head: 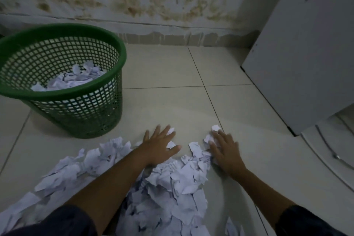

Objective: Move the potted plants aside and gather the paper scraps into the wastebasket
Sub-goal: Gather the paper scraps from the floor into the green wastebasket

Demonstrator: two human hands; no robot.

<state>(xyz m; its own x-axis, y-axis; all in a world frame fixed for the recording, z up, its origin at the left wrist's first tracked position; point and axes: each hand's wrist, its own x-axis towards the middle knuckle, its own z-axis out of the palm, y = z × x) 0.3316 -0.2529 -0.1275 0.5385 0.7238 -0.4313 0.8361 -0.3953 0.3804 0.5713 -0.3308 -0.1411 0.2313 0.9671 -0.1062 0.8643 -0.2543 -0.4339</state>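
Two hands lie flat on the tiled floor [172, 74] at the far edge of the paper scraps [168, 188], fingers spread and nearly straight. The left hand [160, 144] presses down with a couple of small white pieces showing under its fingertips and beside its thumb; it grips nothing. The right hand [226, 149] rests on the right fringe of the heap, fingertips touching a few loose pieces at the far end, and it too holds nothing closed in the palm.

What the coming move seems to turn on: the heap lies nearer than both sets of fingers, its long axis running from the near left corner of the view toward the right hand, so the scraps would have to be raked together between the palms before any lift. One wastebasket [63, 74], green mesh, stands upright to the far left, just beyond the heap's far-left edge and closer to the left hand than to the right; it already has a layer of scraps in the bottom. By my judgement far more paper sits on the floor than in the basket.

One white cabinet [306, 44] stands at the right. Scraps are too many to count, and no potted plant shows
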